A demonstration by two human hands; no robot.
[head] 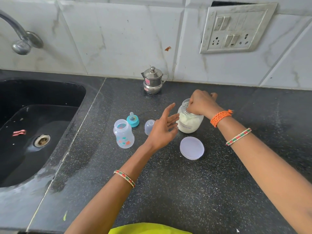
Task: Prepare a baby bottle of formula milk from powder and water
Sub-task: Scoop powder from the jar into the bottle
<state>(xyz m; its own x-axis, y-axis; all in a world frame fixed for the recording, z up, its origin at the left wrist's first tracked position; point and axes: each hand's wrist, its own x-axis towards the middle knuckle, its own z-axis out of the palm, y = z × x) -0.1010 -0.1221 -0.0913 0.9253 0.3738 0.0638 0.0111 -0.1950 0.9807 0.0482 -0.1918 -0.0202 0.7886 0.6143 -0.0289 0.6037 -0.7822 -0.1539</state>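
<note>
Scooping step, by my reading: open bottle (123, 133) stands on the tabletop (168, 183) at 9 o'clock of the powder jar (190, 123), left hand (163, 130) slack-fingered beside the jar, right hand (201, 103) dipped inside, its grip unreadable; next, powder must reach the bottle's narrow mouth unspilled.

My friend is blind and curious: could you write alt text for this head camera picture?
A person's right hand reaches into an open jar of white formula powder on a dark counter, while the open left hand hovers beside the jar. Left of it stand an uncapped baby bottle, its teal teat ring and a clear cap; the jar's lid lies in front.
</note>
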